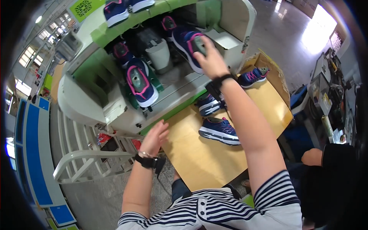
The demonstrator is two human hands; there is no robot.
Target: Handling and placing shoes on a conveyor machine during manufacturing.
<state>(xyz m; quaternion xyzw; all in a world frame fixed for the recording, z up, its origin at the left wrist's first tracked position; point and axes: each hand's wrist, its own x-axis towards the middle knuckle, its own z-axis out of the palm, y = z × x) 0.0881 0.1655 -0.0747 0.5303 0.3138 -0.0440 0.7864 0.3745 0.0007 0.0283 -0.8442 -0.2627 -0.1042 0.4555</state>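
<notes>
A navy-blue shoe with a bright pink collar and a thick white sole (184, 43) sits in the right half of the open recess of a bulky white-and-green machine (82, 99); it slants, and a grey-green filling shows inside its pink-edged opening. The right hand (211, 60) is over this shoe's opening, fingers extended and thumb spread away from them, the palm not closed on anything; whether the fingertips touch the shoe cannot be told. In the recess's left half rests a matching navy shoe with a pink-rimmed opening and white sole (144, 96), its rounded end toward the person and the same grey-green filling visible. Between the two stands a pale grey, rounded block (159, 55), and further back more pink-trimmed navy shoes are partly hidden. The left hand (154, 136), empty and loosely open with slightly curled fingers, hangs near the machine's front edge, beside the glossy tan counter (191, 163). On that counter lie a navy shoe with pink laces and a white-and-dark sole (220, 131), another navy shoe just behind it, partly covered by the right forearm, and a third toward the far right corner. Black bands circle both wrists.
</notes>
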